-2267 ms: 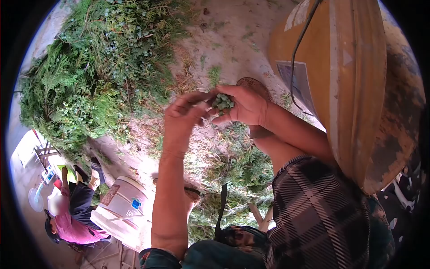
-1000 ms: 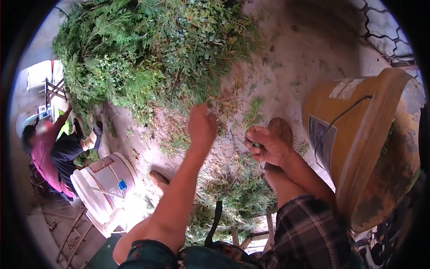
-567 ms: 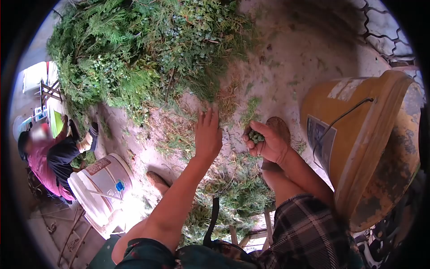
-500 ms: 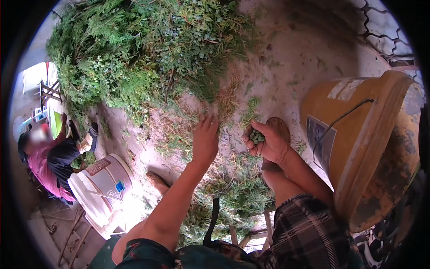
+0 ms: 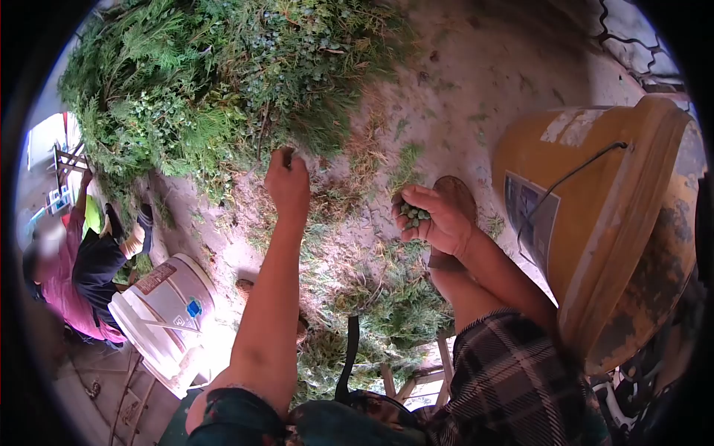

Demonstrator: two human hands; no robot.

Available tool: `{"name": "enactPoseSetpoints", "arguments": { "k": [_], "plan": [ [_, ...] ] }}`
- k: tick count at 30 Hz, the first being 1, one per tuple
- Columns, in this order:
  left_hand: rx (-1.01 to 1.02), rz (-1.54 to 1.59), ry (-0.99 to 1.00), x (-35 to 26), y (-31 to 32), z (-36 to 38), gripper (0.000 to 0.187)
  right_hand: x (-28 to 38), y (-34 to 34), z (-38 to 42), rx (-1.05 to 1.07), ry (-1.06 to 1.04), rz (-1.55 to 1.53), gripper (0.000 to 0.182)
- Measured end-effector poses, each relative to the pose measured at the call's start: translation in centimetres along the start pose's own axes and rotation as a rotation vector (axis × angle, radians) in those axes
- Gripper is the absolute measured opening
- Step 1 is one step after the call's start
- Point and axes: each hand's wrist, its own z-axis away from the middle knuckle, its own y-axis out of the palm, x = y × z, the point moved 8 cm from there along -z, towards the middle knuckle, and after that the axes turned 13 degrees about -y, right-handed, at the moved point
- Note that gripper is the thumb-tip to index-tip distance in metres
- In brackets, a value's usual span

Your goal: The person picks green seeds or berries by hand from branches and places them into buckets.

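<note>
R hand (image 5: 442,221) is curled around a bunch of green berries (image 5: 414,217), which sit in the palm w/ some showing b/w thumb & fingers. L hand (image 5: 288,186) is well apart from it, out near the edge of the big greenery pile (image 5: 171,97), fingers bent in; can't tell if they're pinching anything tbh. Yellow bucket (image 5: 569,171) is on the R side, near that forearm. White bucket (image 5: 160,297) w/ a blue mark is off L, next to a co-worker in a pink top (image 5: 63,293).
</note>
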Motion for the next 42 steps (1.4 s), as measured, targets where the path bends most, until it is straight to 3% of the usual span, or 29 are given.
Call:
{"name": "enactPoseSetpoints", "arguments": {
  "k": [2, 5, 7, 10, 13, 15, 22, 27, 33, 35, 37, 38, 40, 42],
  "plan": [
    [-0.033, 0.111, -0.075, 1.4, -0.4, 0.9, 0.026, -0.2, -0.2, 0.0, -0.006, 0.002, -0.004, 0.021],
    [0.002, 0.073, 0.203, -0.2, 0.8, 2.7, 0.023, -0.2, -0.2, -0.1, -0.009, -0.002, -0.002, 0.021],
    [0.118, -0.07, 0.122, 0.6, 2.1, 2.8, 0.023, -0.2, 0.1, 0.0, -0.01, -0.006, -0.003, 0.021],
    [0.147, -0.25, 0.211, 0.3, 2.9, 3.5, 0.028, -0.1, 0.1, 0.2, -0.037, -0.023, -0.017, 0.019],
    [0.182, -0.058, 0.15, 0.0, 2.5, 3.8, 0.026, 0.1, 0.2, 0.3, -0.048, -0.016, -0.01, 0.018],
    [0.489, 0.768, -0.53, 0.9, 3.0, 5.6, 0.02, 0.1, 0.4, 0.5, -0.041, -0.015, 0.091, 0.02],
    [0.718, 0.698, -0.36, -5.4, 2.7, 11.3, 0.022, 1.0, 3.9, 0.3, 0.077, -0.062, 0.121, 0.03],
    [0.66, 0.646, -0.261, -6.5, 2.0, 11.8, 0.024, 0.9, 3.4, 0.0, 0.057, -0.093, 0.117, 0.027],
    [0.585, 0.756, -0.512, -4.0, 1.8, 12.0, 0.027, 0.9, 3.6, -0.1, 0.098, -0.098, 0.016, 0.022],
    [0.542, 0.95, -0.592, -3.2, 1.7, 12.1, 0.022, 0.5, 3.6, -0.2, 0.133, -0.102, -0.003, 0.021],
    [0.48, 0.929, -0.583, -3.1, 1.1, 12.1, 0.023, 1.3, 3.6, -0.4, 0.232, -0.339, 0.295, 0.02],
    [0.452, 0.843, -0.537, -3.2, 0.7, 12.2, 0.022, 1.3, 4.6, -0.4, 0.29, -0.324, 0.298, 0.02],
    [0.526, 0.908, -0.55, -4.6, 0.5, 13.1, 0.017, 0.0, 4.7, -0.1, 0.147, -0.056, 0.043, 0.018],
    [0.601, 0.866, -0.561, -5.4, 1.0, 13.9, 0.015, -0.3, 5.0, 0.0, 0.201, -0.049, 0.046, 0.019]
  ]
}}
